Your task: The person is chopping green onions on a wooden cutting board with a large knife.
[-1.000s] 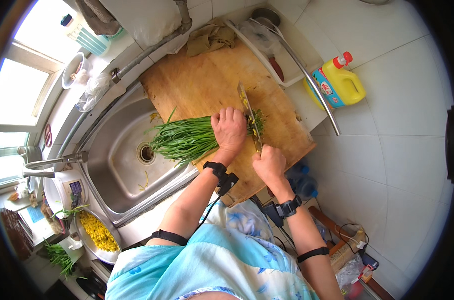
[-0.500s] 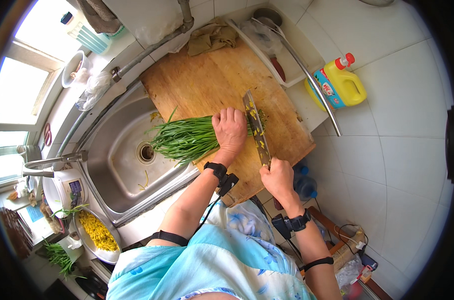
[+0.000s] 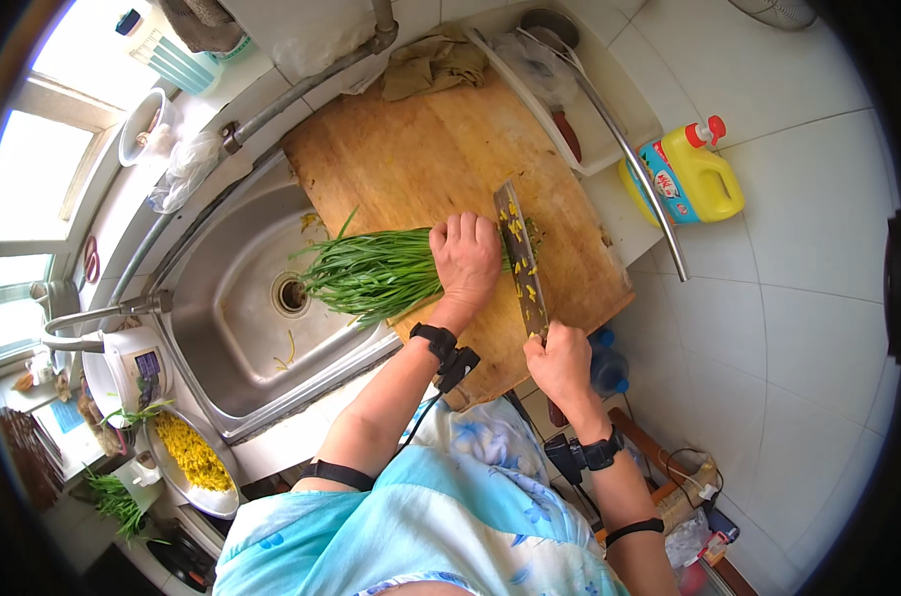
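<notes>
Centrally, we list one bundle of long green stalks [image 3: 371,273], lying crosswise on a wooden cutting board [image 3: 401,149], its loose left ends reaching out over the sink [image 3: 227,298]. Upon the bundle, near its right end, we record the left hand [image 3: 466,256], fingers together and curled down over the stalks, holding them against the board. Just beside it we enter one broad-bladed cleaver [image 3: 523,260], standing at the right end of the bundle, yellow bits stuck to its face; whether its edge touches the stalks we cannot tell. We note the right hand [image 3: 562,363] closed in a fist around the handle, which is mostly hidden by the fingers. Both wrists bear black bands. At the far edge of the board we count one crumpled brown cloth [image 3: 433,68]; beyond its upper right side, one pale tray [image 3: 619,134] containing a clear plastic bag [image 3: 535,70]. Right of the tray we register one yellow jug [image 3: 707,184] with a red pump top, partly crossed by a metal bar [image 3: 632,154]. To the left we add a curved faucet [image 3: 101,323] at the sink, a white bucket [image 3: 123,370] below it, and a bowl [image 3: 226,505] holding yellow pieces [image 3: 190,449]. At lower left we find further greens [image 3: 115,505], set well apart from the bundle.
</notes>
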The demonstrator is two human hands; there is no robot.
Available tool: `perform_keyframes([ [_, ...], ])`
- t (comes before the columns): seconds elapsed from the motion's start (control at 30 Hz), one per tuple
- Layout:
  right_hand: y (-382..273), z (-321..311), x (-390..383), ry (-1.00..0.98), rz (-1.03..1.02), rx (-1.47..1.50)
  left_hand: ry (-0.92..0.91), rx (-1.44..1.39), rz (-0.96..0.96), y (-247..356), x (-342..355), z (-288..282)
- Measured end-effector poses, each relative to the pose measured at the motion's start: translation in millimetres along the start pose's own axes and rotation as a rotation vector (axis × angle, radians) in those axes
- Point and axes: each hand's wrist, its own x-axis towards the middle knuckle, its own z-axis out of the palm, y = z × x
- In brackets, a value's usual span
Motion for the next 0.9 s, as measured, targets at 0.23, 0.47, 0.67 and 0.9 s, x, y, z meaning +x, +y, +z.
perform_keyframes([
  [0.23,-6,10,26,-0.093,0.076,0.005,-0.014,-0.014,0.001,4,1,-2],
  [0.47,-3,22,30,0.047,0.026,-0.007,-0.044,0.006,-0.014,3,1,-1],
  [0.67,12,6,28,0.06,0.052,-0.037,0.028,0.02,-0.001,11,4,3],
  [0.9,-2,-1,13,0.063,0.0,-0.053,-0.015,-0.035,-0.034,13,6,-2],
])
